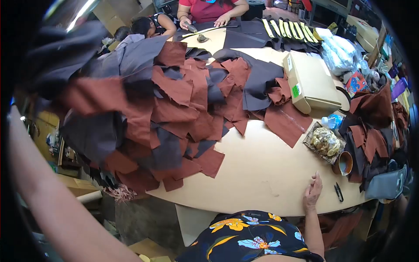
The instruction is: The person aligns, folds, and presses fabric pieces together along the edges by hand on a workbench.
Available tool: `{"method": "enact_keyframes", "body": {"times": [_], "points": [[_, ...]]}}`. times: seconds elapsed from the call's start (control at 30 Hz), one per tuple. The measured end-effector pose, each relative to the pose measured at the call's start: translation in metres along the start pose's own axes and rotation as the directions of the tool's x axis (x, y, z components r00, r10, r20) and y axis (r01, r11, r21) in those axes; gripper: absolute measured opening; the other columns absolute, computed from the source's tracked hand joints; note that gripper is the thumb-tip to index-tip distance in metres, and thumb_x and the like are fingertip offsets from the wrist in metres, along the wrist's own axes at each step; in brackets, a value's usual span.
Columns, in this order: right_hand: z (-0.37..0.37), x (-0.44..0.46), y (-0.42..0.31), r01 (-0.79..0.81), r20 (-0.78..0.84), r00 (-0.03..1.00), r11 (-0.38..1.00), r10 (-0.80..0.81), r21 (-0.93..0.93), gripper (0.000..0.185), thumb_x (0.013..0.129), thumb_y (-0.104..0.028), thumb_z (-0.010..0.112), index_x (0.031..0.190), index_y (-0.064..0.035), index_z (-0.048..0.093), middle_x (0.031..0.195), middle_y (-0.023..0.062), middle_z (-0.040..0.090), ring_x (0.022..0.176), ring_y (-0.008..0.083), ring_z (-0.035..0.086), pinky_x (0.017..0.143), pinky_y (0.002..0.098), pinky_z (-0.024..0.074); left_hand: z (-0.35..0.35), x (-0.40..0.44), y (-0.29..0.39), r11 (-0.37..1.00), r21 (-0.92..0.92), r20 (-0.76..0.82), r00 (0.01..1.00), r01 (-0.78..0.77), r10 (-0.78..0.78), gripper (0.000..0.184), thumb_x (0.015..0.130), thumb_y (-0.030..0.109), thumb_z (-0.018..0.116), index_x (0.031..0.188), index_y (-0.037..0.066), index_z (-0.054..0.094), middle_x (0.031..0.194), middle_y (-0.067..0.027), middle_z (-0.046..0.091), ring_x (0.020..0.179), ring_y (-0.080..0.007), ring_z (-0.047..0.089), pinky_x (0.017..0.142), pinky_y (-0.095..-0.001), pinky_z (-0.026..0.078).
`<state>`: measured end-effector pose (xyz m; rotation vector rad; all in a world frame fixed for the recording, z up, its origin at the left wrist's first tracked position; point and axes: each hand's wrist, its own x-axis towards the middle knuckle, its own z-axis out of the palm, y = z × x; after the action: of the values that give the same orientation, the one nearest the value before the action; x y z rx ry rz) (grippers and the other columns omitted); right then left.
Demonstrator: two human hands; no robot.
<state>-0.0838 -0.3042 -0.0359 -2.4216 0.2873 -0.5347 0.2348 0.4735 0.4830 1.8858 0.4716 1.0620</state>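
Observation:
My right hand (313,192) rests on its side at the table's near edge, holding nothing, with its fingers stretched out. Close by to its right lie black thread snips (338,192). My left forearm (48,187) reaches up along the left edge, and the hand itself is cut off there. Near it, a dark and rust-brown cloth piece (94,94) is smeared by motion; what grips it is hidden. Below and beside that, a large heap of rust-brown and dark grey cloth pieces (174,113) covers the left and middle of the table.
On the tan table (253,174) stand a cardboard box (312,81), a brown cup (343,163), a clear bag (325,142) and a water bottle (332,122). Across it, a person in red (209,11) works with a tool; another person (155,26) bends at left. Cloth hangs at right.

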Motion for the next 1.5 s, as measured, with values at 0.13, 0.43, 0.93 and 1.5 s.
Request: {"method": "enact_keyframes", "body": {"times": [0.13,0.43,0.93,1.5], "points": [[0.002,-0.003,-0.005,0.019,-0.020,1.000,0.998,-0.020,-0.064,0.068,0.068,0.011,0.044,0.134,-0.0017,0.038,0.108,0.0149,0.052,0.097,0.0292,0.051,0.085,0.0390,0.0406,0.007,0.003,-0.071,0.876,0.469,0.159,0.987,-0.109,0.038,0.041,0.087,0.022,0.059,0.122,0.001,0.052,0.118,-0.0142,0.058,0.107,-0.0243,0.055,0.092,-0.0347,0.043],[-0.001,-0.004,-0.017,0.099,-0.065,0.992,0.985,-0.109,-0.145,0.068,0.066,0.010,0.048,0.132,-0.0033,0.040,0.108,0.0148,0.053,0.100,0.0297,0.051,0.089,0.0381,0.0410,0.064,-0.005,-0.159,0.610,0.710,0.474,0.879,-0.352,-0.045,0.044,0.086,0.021,0.059,0.125,0.002,0.050,0.124,-0.0150,0.054,0.114,-0.0245,0.051,0.097,-0.0342,0.039],[0.009,0.145,-0.083,0.444,0.041,0.892,0.891,-0.449,0.094,0.070,0.072,0.002,0.058,0.137,-0.0039,0.032,0.123,0.0179,0.050,0.106,0.0363,0.051,0.091,0.0412,0.0412,0.124,-0.211,0.028,0.586,0.141,0.788,0.448,-0.798,0.422,0.046,0.083,0.017,0.058,0.127,0.003,0.049,0.134,-0.0158,0.046,0.127,-0.0287,0.040,0.107,-0.0349,0.029],[0.138,0.367,-0.158,0.267,0.146,0.941,0.936,-0.304,0.227,0.072,0.076,0.003,0.047,0.141,-0.0234,0.033,0.099,0.0195,0.063,0.093,0.0354,0.061,0.084,0.0420,0.0462,0.052,-0.611,-0.070,0.875,0.274,0.961,0.091,-0.399,-0.260,0.051,0.082,0.022,0.062,0.128,0.005,0.045,0.131,-0.0198,0.046,0.122,-0.0354,0.042,0.102,-0.0434,0.034]]}}
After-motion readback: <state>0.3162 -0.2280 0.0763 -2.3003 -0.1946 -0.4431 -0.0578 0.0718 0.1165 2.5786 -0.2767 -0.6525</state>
